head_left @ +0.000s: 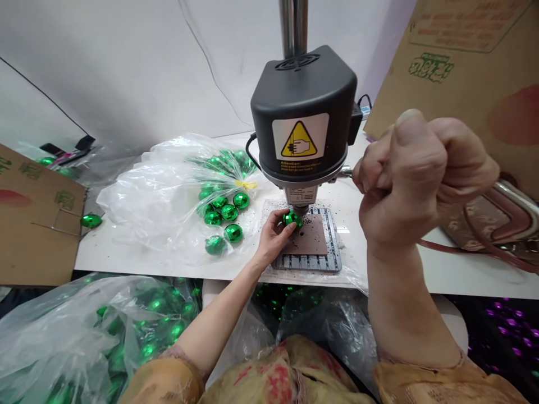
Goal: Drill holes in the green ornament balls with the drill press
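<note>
A small bench drill press (303, 106) with a dark grey head and a yellow warning sticker stands on the white table. My left hand (272, 238) pinches a shiny green faceted ball (292, 218) and holds it under the drill bit, on a brown pad (311, 238) over the ribbed grey base (307, 262). My right hand (415, 174) is raised at the right of the machine, closed in a fist around the metal feed lever (347, 171), most of which is hidden by the fingers.
A clear plastic bag (168, 196) with several green balls lies left of the press. More bagged green balls (126, 331) sit below the table edge. Cardboard boxes stand at left (33, 219) and at right (463, 73). A patterned handbag (501, 224) lies at right.
</note>
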`<state>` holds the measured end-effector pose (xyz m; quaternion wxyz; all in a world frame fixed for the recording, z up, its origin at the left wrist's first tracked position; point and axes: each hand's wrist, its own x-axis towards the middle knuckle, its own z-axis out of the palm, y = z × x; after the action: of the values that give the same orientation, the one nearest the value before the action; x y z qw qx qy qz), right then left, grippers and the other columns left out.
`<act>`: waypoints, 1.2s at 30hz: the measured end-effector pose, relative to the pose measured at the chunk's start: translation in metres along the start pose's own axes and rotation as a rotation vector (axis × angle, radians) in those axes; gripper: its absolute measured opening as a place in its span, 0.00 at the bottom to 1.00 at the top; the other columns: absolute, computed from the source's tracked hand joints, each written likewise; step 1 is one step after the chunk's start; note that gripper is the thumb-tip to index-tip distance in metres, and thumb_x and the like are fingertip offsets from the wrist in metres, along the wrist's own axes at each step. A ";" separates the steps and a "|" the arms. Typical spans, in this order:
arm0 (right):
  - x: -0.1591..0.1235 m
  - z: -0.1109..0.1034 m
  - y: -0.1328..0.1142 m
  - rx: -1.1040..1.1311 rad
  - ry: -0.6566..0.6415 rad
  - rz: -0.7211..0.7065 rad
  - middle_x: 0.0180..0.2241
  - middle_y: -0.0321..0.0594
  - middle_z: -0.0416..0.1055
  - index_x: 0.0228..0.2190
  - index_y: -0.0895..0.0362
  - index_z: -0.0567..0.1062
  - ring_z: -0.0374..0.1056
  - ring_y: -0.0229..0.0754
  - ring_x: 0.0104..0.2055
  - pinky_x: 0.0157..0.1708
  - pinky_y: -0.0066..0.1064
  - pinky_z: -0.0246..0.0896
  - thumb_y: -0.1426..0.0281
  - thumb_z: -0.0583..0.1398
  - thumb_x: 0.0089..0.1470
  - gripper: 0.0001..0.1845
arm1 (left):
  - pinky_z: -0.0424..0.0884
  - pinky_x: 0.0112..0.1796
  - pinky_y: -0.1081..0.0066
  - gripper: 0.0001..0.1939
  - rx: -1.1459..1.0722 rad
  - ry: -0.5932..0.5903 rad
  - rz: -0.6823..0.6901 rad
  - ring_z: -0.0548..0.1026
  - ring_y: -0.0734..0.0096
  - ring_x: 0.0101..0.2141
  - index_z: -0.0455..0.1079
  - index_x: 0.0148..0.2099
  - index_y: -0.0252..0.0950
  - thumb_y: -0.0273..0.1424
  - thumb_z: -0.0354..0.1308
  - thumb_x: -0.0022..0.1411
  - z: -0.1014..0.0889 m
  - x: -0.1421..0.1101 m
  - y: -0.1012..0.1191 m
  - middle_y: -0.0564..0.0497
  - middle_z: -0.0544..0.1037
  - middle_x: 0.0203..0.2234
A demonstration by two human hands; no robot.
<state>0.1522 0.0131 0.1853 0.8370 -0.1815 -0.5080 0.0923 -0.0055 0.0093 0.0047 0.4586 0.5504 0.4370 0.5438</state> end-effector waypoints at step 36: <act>-0.026 -0.018 0.004 -0.002 -0.006 -0.081 0.14 0.30 0.45 0.17 0.58 0.46 0.42 0.26 0.16 0.17 0.29 0.37 0.69 0.57 0.56 0.26 | 0.67 0.57 0.54 0.27 0.156 -0.132 0.078 0.73 0.56 0.55 0.66 0.52 0.38 0.36 0.71 0.53 0.007 -0.012 -0.013 0.42 0.74 0.52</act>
<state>0.1559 0.0045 0.1545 0.8384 -0.1613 -0.5174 0.0583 0.0011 -0.0003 -0.0108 0.4206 0.6357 0.4249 0.4884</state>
